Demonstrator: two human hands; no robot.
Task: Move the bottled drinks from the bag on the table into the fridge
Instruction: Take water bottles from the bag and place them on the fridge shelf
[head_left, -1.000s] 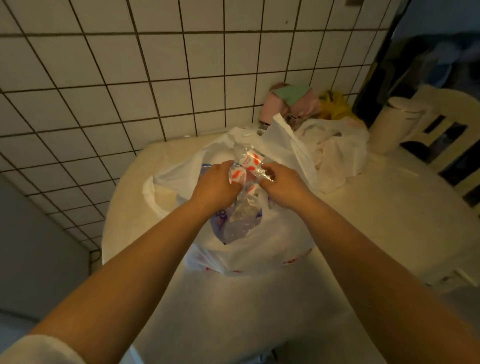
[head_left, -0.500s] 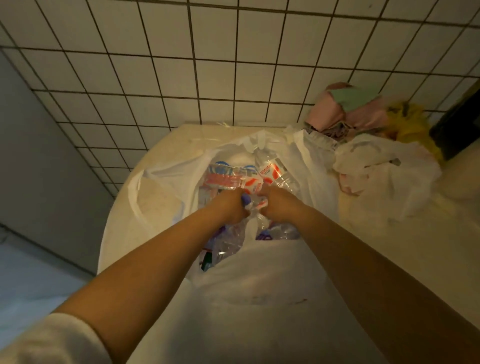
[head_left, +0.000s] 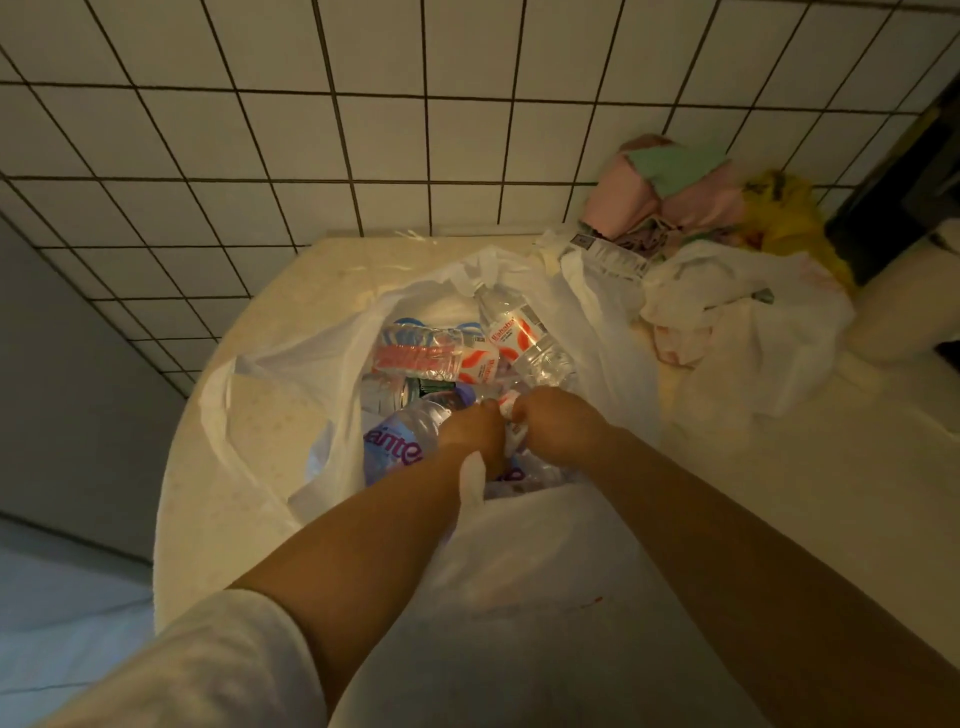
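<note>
A white plastic bag (head_left: 597, 332) lies open on the table, with several bottled drinks inside. A clear bottle with a red and white label (head_left: 524, 338) lies at the far side, beside a red-labelled one (head_left: 415, 353). A larger bottle with a purple label (head_left: 397, 441) lies near the left side. Both my hands are inside the bag, close together with fingers curled. My left hand (head_left: 470, 431) and my right hand (head_left: 558, 423) grip a small red and white bottle (head_left: 508, 410), mostly hidden between them. No fridge is in view.
The round pale table (head_left: 291, 270) stands against a tiled wall (head_left: 363, 130). A second crumpled white bag (head_left: 743, 332) and a pile of pink, green and yellow cloth (head_left: 685, 187) lie at the back right. Grey floor (head_left: 62, 587) shows on the left.
The view has tilted down and closer over the bag. My hands have sunk from the bag's mouth deeper among the bottles and drawn together.
</note>
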